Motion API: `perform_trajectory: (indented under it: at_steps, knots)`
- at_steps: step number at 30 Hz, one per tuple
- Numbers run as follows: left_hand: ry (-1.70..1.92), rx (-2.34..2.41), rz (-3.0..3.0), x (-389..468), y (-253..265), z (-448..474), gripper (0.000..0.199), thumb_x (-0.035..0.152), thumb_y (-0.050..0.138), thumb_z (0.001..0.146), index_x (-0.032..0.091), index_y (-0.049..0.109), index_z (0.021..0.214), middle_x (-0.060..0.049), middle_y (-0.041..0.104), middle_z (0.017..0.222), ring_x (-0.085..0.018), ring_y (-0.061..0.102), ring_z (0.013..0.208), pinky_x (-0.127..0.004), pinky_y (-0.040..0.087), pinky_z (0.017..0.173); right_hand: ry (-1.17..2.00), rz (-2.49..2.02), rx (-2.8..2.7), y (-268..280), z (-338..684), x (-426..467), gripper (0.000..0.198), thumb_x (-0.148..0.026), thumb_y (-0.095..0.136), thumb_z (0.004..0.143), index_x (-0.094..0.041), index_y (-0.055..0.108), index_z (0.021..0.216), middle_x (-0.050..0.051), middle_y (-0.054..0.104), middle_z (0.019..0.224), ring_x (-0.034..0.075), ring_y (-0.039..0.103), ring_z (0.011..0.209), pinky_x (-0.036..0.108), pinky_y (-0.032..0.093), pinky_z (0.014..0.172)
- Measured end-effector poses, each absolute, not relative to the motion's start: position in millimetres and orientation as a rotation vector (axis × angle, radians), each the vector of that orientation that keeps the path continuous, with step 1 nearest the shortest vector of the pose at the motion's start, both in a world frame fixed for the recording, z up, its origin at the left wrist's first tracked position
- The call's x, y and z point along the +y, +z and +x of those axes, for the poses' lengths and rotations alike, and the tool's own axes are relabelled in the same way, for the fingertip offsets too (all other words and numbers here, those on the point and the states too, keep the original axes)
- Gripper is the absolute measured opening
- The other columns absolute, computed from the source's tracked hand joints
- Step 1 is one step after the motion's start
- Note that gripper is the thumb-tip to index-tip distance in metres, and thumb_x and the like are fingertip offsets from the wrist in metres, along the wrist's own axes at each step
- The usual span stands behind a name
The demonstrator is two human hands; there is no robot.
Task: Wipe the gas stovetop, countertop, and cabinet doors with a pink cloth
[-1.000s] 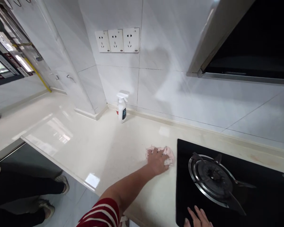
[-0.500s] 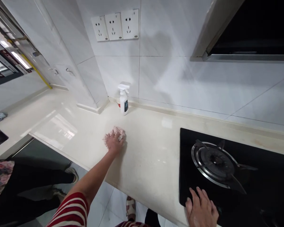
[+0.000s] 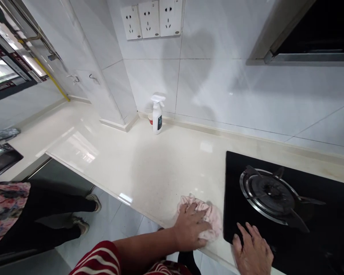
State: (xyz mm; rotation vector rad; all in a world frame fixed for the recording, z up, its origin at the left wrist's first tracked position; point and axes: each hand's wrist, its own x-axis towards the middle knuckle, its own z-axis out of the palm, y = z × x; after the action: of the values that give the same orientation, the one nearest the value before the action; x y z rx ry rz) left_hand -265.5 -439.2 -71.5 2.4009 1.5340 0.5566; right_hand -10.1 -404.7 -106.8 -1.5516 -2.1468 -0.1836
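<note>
We have our left hand (image 3: 189, 229) spread over a crumpled pink cloth (image 3: 215, 219), palm down, fingers apart. The cloth lies on the pale counter (image 3: 114, 164), just beside the left edge of the black stove (image 3: 326, 225). Our right hand (image 3: 253, 250) is open and holds nothing, its fingers over the stove's front left corner. Near the wall a white spray bottle (image 3: 157, 118) stands upright; its sides hide how full it is. Partly behind it we see a small red-and-white cup (image 3: 150, 117), but cannot tell what it holds. At far left, a sink (image 3: 15, 152) shows only in part, its contents unclear.
</note>
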Motion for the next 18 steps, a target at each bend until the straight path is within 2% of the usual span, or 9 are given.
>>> perform_trajectory:
  at_steps: [5, 9, 11, 14, 17, 18]
  knots:
    - [0.464, 2.021, 2.069, -417.1, -51.3, -355.5, 0.048, 0.058, 0.054, 0.090, 0.038, 0.061, 0.133, -0.001, 0.052, 0.153, -0.035, 0.034, 0.148, -0.052, 0.031, 0.111, -0.127, -1.581, -2.130, -108.2, -10.4, -406.5, 0.049, -0.044, 0.034, 0.099, -0.012, 0.063, 0.122, 0.017, 0.054, 0.138, 0.034, 0.045, 0.136, 0.053, 0.032, 0.112]
    - [0.260, 2.495, 1.620, -392.1, -28.7, -442.6, 0.045, 0.050, 0.060, 0.088, 0.038, 0.062, 0.132, 0.000, 0.050, 0.155, -0.034, 0.034, 0.148, -0.050, 0.028, 0.116, -0.072, -1.618, -2.121, -106.4, -12.3, -407.2, 0.047, -0.042, 0.036, 0.097, -0.014, 0.063, 0.124, 0.017, 0.054, 0.137, 0.034, 0.045, 0.136, 0.055, 0.033, 0.112]
    - [0.237, 2.634, 1.449, -392.6, -22.2, -473.8, 0.044, 0.045, 0.058, 0.090, 0.034, 0.062, 0.132, -0.004, 0.049, 0.154, -0.036, 0.037, 0.145, -0.052, 0.030, 0.115, -0.082, -1.610, -2.111, -105.2, -13.7, -407.3, 0.046, -0.040, 0.038, 0.097, -0.013, 0.062, 0.126, 0.018, 0.053, 0.137, 0.035, 0.046, 0.135, 0.056, 0.033, 0.112]
    - [0.242, 2.729, 1.347, -402.4, -21.8, -476.5, 0.044, 0.041, 0.056, 0.090, 0.027, 0.063, 0.131, -0.007, 0.047, 0.156, -0.039, 0.037, 0.144, -0.054, 0.028, 0.117, -0.101, -1.592, -2.112, -104.1, -14.7, -407.5, 0.047, -0.040, 0.037, 0.099, -0.013, 0.060, 0.128, 0.019, 0.052, 0.139, 0.035, 0.046, 0.136, 0.057, 0.033, 0.112]
    - [0.273, 2.662, 1.473, -412.1, -35.1, -426.4, 0.040, 0.046, 0.060, 0.087, 0.034, 0.067, 0.125, -0.001, 0.045, 0.158, -0.039, 0.029, 0.149, -0.054, 0.023, 0.122, -0.098, -1.593, -2.119, -107.3, -11.8, -408.3, 0.053, -0.045, 0.037, 0.098, -0.015, 0.057, 0.136, 0.019, 0.052, 0.140, 0.037, 0.046, 0.135, 0.059, 0.035, 0.109]
    - [0.327, 2.560, 1.615, -413.2, -42.2, -404.6, 0.044, 0.047, 0.060, 0.087, 0.035, 0.064, 0.129, -0.001, 0.043, 0.160, -0.040, 0.023, 0.152, -0.057, 0.024, 0.120, -0.090, -1.595, -2.125, -109.7, -10.0, -408.4, 0.055, -0.048, 0.038, 0.097, -0.016, 0.056, 0.139, 0.019, 0.052, 0.140, 0.038, 0.047, 0.134, 0.059, 0.036, 0.108]
